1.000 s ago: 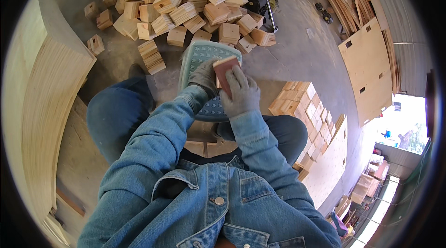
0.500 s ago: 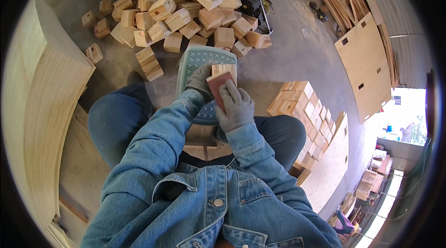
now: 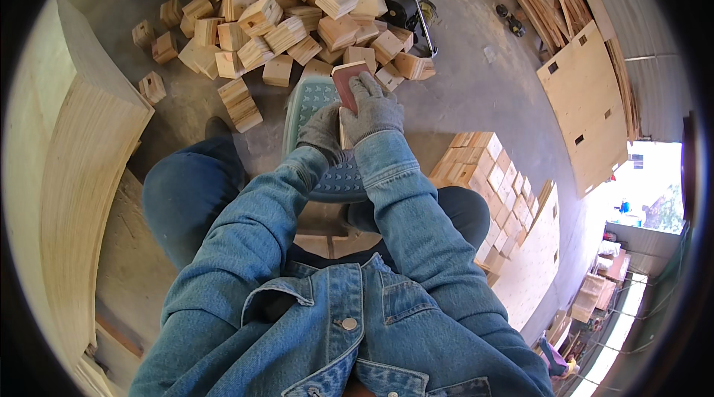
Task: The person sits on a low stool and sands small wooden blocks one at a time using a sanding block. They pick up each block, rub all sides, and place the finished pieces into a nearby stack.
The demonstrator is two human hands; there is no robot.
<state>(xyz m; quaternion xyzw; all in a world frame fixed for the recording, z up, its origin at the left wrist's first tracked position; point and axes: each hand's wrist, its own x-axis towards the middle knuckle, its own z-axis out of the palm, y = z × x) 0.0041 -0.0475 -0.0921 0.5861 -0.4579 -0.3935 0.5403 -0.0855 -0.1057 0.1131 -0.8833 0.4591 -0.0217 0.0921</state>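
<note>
A teal plastic stool with a bumpy top stands between my knees. On it, my left hand, in a grey knit glove, is closed round the left side of a pale wooden block, steadying it. Most of that block is hidden under my gloves. My right hand, gloved too, grips a reddish-brown sanding block and lies over the wooden block. The sanding block's far end sticks out past the stool's far edge.
A loose heap of wooden blocks covers the floor ahead, with a black power tool at its right. Neatly stacked blocks stand by my right knee on a light board. A tall plywood stack rises at the left.
My right hand has pushed the sanding block forward, away from me, across the wooden block. My left hand has stayed nearly in place.
</note>
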